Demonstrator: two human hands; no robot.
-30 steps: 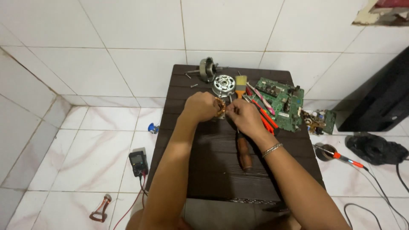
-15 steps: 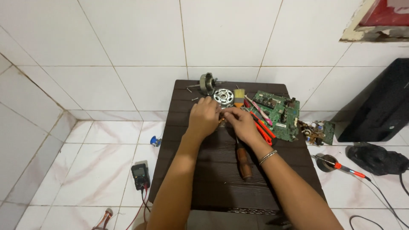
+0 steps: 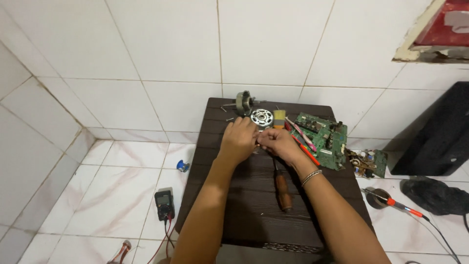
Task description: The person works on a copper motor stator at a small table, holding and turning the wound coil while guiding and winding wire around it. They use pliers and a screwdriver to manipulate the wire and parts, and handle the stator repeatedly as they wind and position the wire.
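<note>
Both hands meet over the far half of a small dark wooden table (image 3: 244, 210). My left hand (image 3: 238, 139) and my right hand (image 3: 278, 143) together pinch a small coppery part that my fingers mostly hide. Just beyond my hands lies a round silver motor end plate (image 3: 261, 117), and behind it a grey motor rotor with its shaft (image 3: 243, 102). A screwdriver with a brown wooden handle (image 3: 282, 191) lies on the table under my right wrist.
A green circuit board (image 3: 322, 138) rests on the table's right edge, red pliers (image 3: 303, 146) beside it. On the tiled floor: a multimeter (image 3: 164, 203), a blue spool (image 3: 182, 166), a smaller circuit board (image 3: 367, 162), an orange-handled soldering iron (image 3: 398, 205), a black bag (image 3: 435, 195).
The view has tilted up, so the table and my hands sit lower in the picture. My hands stay together on the small part near the silver plate.
</note>
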